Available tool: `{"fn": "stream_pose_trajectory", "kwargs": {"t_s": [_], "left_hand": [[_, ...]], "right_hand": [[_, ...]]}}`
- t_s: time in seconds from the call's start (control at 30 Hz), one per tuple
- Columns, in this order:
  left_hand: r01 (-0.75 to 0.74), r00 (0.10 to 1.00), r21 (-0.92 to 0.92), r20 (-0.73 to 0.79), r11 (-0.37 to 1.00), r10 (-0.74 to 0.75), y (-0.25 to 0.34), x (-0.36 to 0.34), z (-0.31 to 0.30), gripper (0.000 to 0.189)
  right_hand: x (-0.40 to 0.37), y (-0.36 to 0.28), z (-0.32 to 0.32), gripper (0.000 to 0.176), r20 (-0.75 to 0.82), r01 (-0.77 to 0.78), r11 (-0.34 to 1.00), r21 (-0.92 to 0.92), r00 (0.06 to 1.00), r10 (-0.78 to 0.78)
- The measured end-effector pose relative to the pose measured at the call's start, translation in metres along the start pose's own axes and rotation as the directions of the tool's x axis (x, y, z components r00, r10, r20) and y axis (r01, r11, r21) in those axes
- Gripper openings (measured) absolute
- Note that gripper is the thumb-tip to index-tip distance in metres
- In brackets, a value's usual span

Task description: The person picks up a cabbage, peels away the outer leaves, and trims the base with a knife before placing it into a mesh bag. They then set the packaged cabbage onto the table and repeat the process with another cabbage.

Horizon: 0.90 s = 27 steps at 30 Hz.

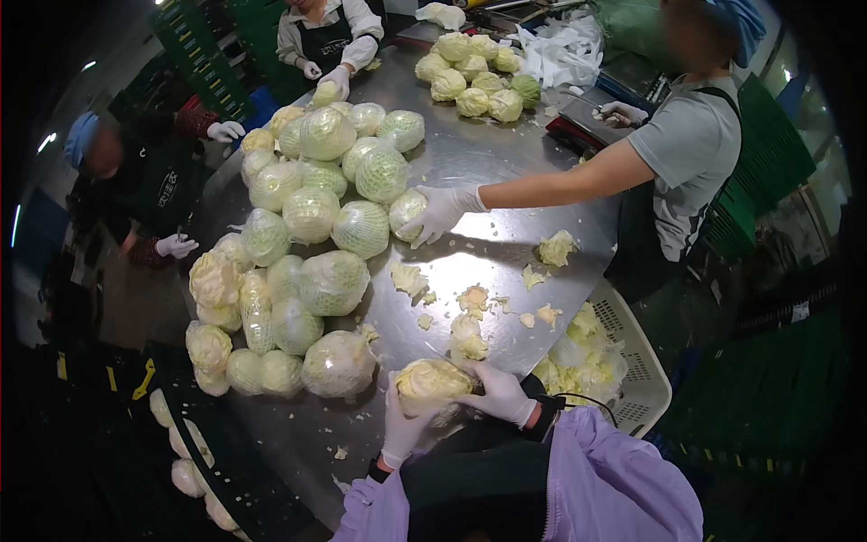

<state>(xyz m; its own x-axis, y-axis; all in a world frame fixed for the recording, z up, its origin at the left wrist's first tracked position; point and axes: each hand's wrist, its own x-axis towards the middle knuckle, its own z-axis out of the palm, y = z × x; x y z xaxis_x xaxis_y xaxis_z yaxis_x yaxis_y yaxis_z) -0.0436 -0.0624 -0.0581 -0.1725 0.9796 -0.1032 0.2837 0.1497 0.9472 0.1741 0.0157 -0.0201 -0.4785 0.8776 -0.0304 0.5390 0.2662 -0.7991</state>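
Observation:
A pale yellow-green cabbage (432,379) is held between my two gloved hands at the near edge of the metal table (488,226). My left hand (405,426) cups its left side and underside. On the right, my right hand (498,396) grips it, thumb and fingers pressed against the leaves. Loose cabbage leaves (468,336) lie just beyond my hands. To the left sits a wrapped cabbage (339,364), nearest in a large pile of cabbages (312,215), many in clear film or netting.
At my right stands a white perforated basket (646,384) of leaf scraps. Across the table, a co-worker's gloved hand (442,212) touches a cabbage. More cabbages (474,72) and crumpled white plastic (564,50) lie at the back. Other people stand around the far and left sides.

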Motion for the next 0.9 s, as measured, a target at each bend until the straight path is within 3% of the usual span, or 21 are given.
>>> {"fn": "stream_pose_trajectory", "kwargs": {"t_s": [0.03,0.07,0.13,0.23,0.27,0.3,0.33,0.37,0.4,0.43,0.47,0.5,0.53,0.57,0.6,0.67,0.7,0.73,0.8,0.9], "left_hand": [[0.031,0.999,-0.127,0.012,0.991,-0.030,-0.002,0.001,-0.004,0.102],[0.034,0.999,-0.123,0.009,0.992,-0.033,-0.004,0.000,-0.008,0.102],[0.153,0.985,-0.316,0.126,0.936,-0.119,0.016,0.006,-0.016,0.097],[0.157,0.982,-0.317,0.154,0.935,-0.112,0.009,0.007,-0.015,0.100],[0.161,0.981,-0.321,0.152,0.933,-0.117,0.008,0.005,-0.014,0.100],[-0.004,0.985,-0.070,0.173,0.998,0.016,0.023,0.006,-0.016,0.098],[-0.184,0.963,0.179,0.230,0.967,0.141,0.032,0.009,-0.017,0.096],[-0.183,0.962,0.180,0.234,0.967,0.139,0.032,0.014,-0.017,0.096],[-0.274,0.925,0.229,0.328,0.934,0.191,0.030,0.019,-0.018,0.093],[-0.369,0.875,0.267,0.422,0.891,0.236,0.029,0.022,-0.021,0.091],[-0.375,0.873,0.266,0.422,0.888,0.243,0.029,0.023,-0.024,0.091],[-0.246,0.931,0.181,0.317,0.952,0.180,0.028,0.022,-0.026,0.083],[-0.117,0.971,0.080,0.220,0.990,0.097,0.025,0.017,-0.029,0.075],[0.122,0.989,-0.216,0.108,0.969,-0.101,-0.005,0.008,-0.023,0.089],[0.129,0.988,-0.217,0.106,0.968,-0.108,-0.010,0.002,-0.019,0.089],[0.085,0.996,-0.032,0.033,0.996,-0.084,-0.021,-0.021,-0.009,0.107],[0.155,0.988,-0.037,0.005,0.987,-0.155,-0.004,-0.022,-0.003,0.120],[0.163,0.986,-0.038,-0.012,0.986,-0.163,-0.008,-0.025,0.004,0.120],[0.042,0.997,-0.081,-0.065,0.996,-0.048,-0.017,-0.023,0.014,0.117],[0.056,0.994,-0.156,-0.082,0.986,-0.069,-0.025,-0.013,0.015,0.108]], "right_hand": [[0.000,0.005,-0.004,0.047,-0.014,-0.025,0.999,0.027,1.000,0.025],[-0.003,0.012,-0.009,0.038,-0.029,-0.052,0.997,0.057,0.998,0.053],[-0.003,0.044,-0.012,0.023,0.110,-0.299,0.911,0.283,0.954,0.279],[-0.001,0.043,-0.021,0.029,0.091,-0.413,0.875,0.252,0.910,0.404],[0.002,0.034,-0.018,0.032,-0.048,-0.150,0.970,0.190,0.986,0.162],[0.007,0.018,-0.015,0.035,-0.171,0.114,0.989,0.099,0.981,-0.096],[0.015,0.004,-0.015,0.035,-0.172,0.107,0.989,0.103,0.981,-0.088],[0.027,-0.010,-0.017,0.038,-0.007,0.107,0.994,0.032,0.994,-0.107],[0.033,-0.016,-0.019,0.041,0.159,0.120,0.992,-0.039,0.981,-0.112],[0.039,-0.007,-0.013,0.034,0.105,0.189,0.978,-0.082,0.978,-0.181],[0.045,-0.003,-0.015,0.034,0.100,0.192,0.978,-0.086,0.978,-0.184],[0.052,0.000,-0.018,0.031,0.177,-0.122,0.983,0.137,0.979,0.097],[0.056,0.002,-0.019,0.028,0.309,-0.435,0.841,0.321,0.888,0.341],[0.053,-0.002,-0.016,0.025,0.218,-0.331,0.872,0.360,0.939,0.266],[0.053,-0.005,-0.014,0.025,0.225,-0.336,0.871,0.359,0.937,0.269],[0.050,-0.010,-0.004,0.028,0.221,-0.339,0.847,0.409,0.937,0.269],[0.050,-0.008,0.001,0.034,0.146,-0.115,0.948,0.296,0.987,0.074],[0.052,-0.014,0.002,0.034,0.162,-0.110,0.949,0.297,0.985,0.063],[0.053,-0.028,0.001,0.043,0.202,0.041,0.991,-0.126,0.979,-0.015],[0.054,-0.003,0.011,0.038,0.153,0.084,0.996,0.001,0.985,-0.083]]}}
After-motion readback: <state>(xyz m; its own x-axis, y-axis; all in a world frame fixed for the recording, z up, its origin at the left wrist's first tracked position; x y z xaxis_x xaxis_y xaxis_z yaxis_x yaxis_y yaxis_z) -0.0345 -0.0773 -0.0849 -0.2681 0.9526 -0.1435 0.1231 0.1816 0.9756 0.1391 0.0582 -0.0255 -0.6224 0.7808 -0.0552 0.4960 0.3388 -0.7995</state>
